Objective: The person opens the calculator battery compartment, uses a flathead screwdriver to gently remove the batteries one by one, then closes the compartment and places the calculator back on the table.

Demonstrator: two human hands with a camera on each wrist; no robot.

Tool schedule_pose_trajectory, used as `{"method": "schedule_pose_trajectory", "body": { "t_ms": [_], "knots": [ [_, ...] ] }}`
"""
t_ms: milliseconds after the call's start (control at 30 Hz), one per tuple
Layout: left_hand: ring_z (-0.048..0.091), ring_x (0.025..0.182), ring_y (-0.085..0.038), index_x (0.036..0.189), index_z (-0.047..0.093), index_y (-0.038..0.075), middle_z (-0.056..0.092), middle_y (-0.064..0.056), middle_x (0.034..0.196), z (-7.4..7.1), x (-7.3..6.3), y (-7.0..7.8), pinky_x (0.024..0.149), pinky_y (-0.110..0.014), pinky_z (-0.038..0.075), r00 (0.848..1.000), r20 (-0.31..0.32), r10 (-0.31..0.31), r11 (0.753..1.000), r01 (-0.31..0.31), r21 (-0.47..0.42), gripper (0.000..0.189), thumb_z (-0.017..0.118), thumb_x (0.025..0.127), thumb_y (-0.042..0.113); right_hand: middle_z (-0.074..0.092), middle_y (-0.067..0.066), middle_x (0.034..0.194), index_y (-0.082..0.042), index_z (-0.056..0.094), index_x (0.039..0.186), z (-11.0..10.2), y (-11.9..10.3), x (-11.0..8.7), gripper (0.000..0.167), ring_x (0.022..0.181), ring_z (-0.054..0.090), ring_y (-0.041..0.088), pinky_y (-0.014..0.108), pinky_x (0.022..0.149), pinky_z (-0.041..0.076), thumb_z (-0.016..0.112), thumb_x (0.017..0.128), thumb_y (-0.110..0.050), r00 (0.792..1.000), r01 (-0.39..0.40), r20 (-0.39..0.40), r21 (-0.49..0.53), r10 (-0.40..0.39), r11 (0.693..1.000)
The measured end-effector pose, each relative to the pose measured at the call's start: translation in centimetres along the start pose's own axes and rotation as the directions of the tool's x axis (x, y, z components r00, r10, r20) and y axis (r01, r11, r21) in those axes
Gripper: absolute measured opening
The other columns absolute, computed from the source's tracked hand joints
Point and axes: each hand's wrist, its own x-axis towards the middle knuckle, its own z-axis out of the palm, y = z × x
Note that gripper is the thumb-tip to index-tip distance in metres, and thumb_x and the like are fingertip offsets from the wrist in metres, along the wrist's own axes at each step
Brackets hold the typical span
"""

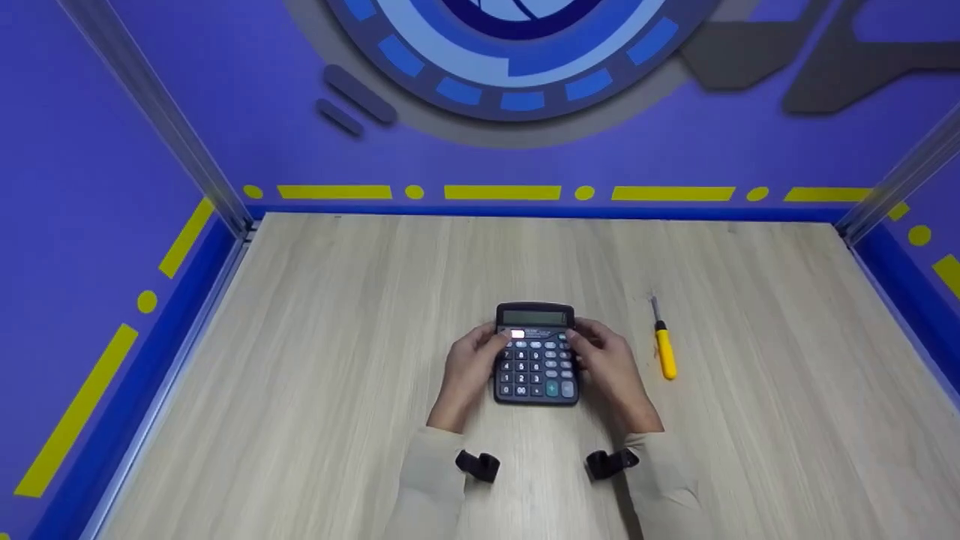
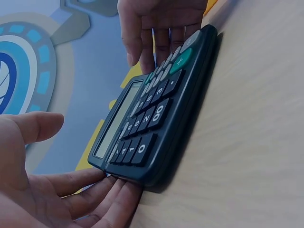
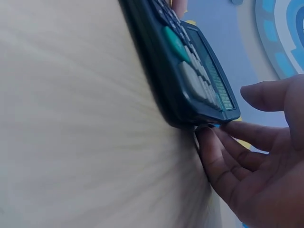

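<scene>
A dark calculator (image 1: 536, 367) with a grey display at its far end lies face up in front of me. My left hand (image 1: 469, 367) is at its left side; in the left wrist view, the extended fingers (image 2: 90, 197) touch that edge and the thumb is raised apart. At the opposite side, my right hand (image 1: 611, 367) has its fingertips (image 3: 209, 140) right at the edge. Its thumb also stands off the calculator in the right wrist view. Both thumbs overlap the upper corners in the head view.
A screwdriver (image 1: 665, 352) with a yellow handle lies on the wooden table (image 1: 337, 360) to the right of the right hand. Blue-purple panels (image 1: 90, 187) with yellow markings border the table at the back and both sides. Black wrist mounts (image 1: 478, 466) sit at both sleeves.
</scene>
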Motion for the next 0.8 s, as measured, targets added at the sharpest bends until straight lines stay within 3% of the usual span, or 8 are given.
{"method": "schedule_pose_trajectory", "body": {
  "t_ms": [133, 300, 533, 800],
  "knots": [
    [0.067, 0.107, -0.024, 0.145, 0.061, -0.003, 0.072, -0.013, 0.123, -0.2, -0.1, 0.1, 0.092, -0.038, 0.056, 1.0, 0.008, -0.025, 0.999, 0.026, -0.025, 0.055, 0.064, 0.103, 0.032, 0.066, 0.02, 0.13, -0.001, 0.057, 0.15, -0.1, 0.2, 0.1, 0.049, 0.112, 0.062, 0.03, 0.04, 0.093, 0.056, 0.06, 0.108, -0.024, 1.0, 0.012, 0.0, 0.006, -0.012, 1.0],
    [0.067, 0.088, -0.019, 0.144, 0.063, -0.002, 0.073, -0.011, 0.115, -0.4, -0.3, 0.3, 0.073, -0.03, 0.056, 0.999, 0.015, -0.034, 0.997, 0.035, -0.062, 0.054, 0.066, 0.102, 0.031, 0.066, 0.019, 0.131, -0.003, 0.057, 0.152, -0.4, 0.2, 0.0, 0.049, 0.109, 0.063, 0.029, 0.037, 0.09, 0.057, 0.061, 0.107, -0.023, 1.0, 0.012, 0.011, 0.004, -0.012, 1.0],
    [0.072, 0.089, -0.023, 0.143, 0.065, 0.002, 0.074, -0.012, 0.11, -1.1, -0.7, 0.8, 0.065, -0.032, 0.062, 0.996, 0.014, -0.088, 0.992, 0.089, -0.091, 0.053, 0.067, 0.101, 0.034, 0.061, 0.017, 0.139, -0.01, 0.054, 0.156, -0.5, -0.2, -0.5, 0.052, 0.112, 0.061, 0.03, 0.037, 0.088, 0.057, 0.059, 0.105, -0.019, 0.999, 0.025, 0.046, -0.022, -0.024, 0.999],
    [0.074, 0.091, -0.025, 0.144, 0.064, 0.003, 0.074, -0.012, 0.115, -1.8, -0.7, 1.5, 0.066, -0.036, 0.065, 0.995, 0.047, -0.092, 0.987, 0.097, -0.126, 0.054, 0.068, 0.1, 0.035, 0.062, 0.017, 0.14, -0.011, 0.056, 0.155, -0.8, -0.8, -0.7, 0.053, 0.109, 0.062, 0.031, 0.035, 0.079, 0.057, 0.053, 0.102, -0.007, 0.996, 0.08, 0.051, -0.05, -0.077, 0.996]
  ]
}}
